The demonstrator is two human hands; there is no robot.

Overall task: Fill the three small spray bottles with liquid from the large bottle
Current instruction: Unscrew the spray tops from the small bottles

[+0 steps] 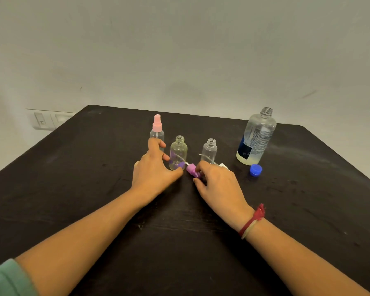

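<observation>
Right hand [218,184] pinching purple spray cap [191,169], left hand [154,167] beside uncapped small bottle [178,153]

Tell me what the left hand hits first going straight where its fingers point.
Most likely the pink-capped spray bottle: the left hand points its fingers away at that bottle's body and may already touch it; depth is unclear. The right hand pinches the purple spray cap.

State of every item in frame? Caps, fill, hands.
pink-capped bottle: upright, capped, looks empty
middle bottle: upright, uncapped, looks empty
right bottle: upright, uncapped, looks empty
large bottle: upright, uncapped, liquid low
blue cap: off, on table
purple spray cap: lying, pinched by right hand
white spray cap: lying on table
left hand: open, by middle bottle
</observation>
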